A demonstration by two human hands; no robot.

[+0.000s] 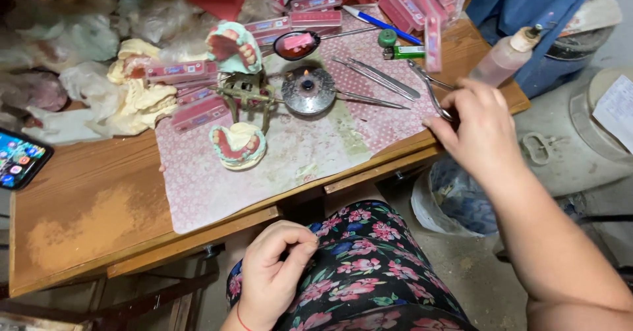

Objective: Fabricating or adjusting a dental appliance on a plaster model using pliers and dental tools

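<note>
Pink patterned table cover [198, 192]; mint-green dental cast [238, 146] with red wax; black floral dress [369, 265]; blue pen [381, 22]

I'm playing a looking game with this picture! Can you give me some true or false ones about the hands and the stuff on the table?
1. The right hand touches metal pliers at the table edge. True.
2. The left hand holds the phone. False: it rests on the flowery lap, fingers pinched; the phone lies apart on the table.
3. A small flame burns on the round metal burner. True.
4. The denture model sits on the floor. False: it sits on the pink paper.
</note>
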